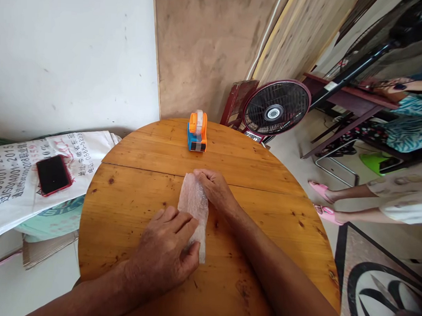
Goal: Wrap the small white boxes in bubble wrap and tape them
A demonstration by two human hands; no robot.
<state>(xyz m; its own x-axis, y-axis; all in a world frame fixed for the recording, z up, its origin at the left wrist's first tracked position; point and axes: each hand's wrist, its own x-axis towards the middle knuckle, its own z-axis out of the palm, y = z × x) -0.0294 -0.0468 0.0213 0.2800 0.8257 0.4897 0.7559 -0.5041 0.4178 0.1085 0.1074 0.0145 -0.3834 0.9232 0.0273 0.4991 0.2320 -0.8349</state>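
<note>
- Bubble wrap (194, 199) lies on the table (115, 228), tape dispenser (197, 137) beyond.
- Right hand (217, 190): fingers pinching its far edge.
- Left hand (166, 245): fingers across it, can't tell if gripping.
- Looks like straightening; moving it calls for even edges.

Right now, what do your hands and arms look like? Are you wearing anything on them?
My left hand and right hand are both bare, without gloves. I see no rings, watch or bracelet. No sleeves show on the forearms, and I can't see any markings on them.
</note>
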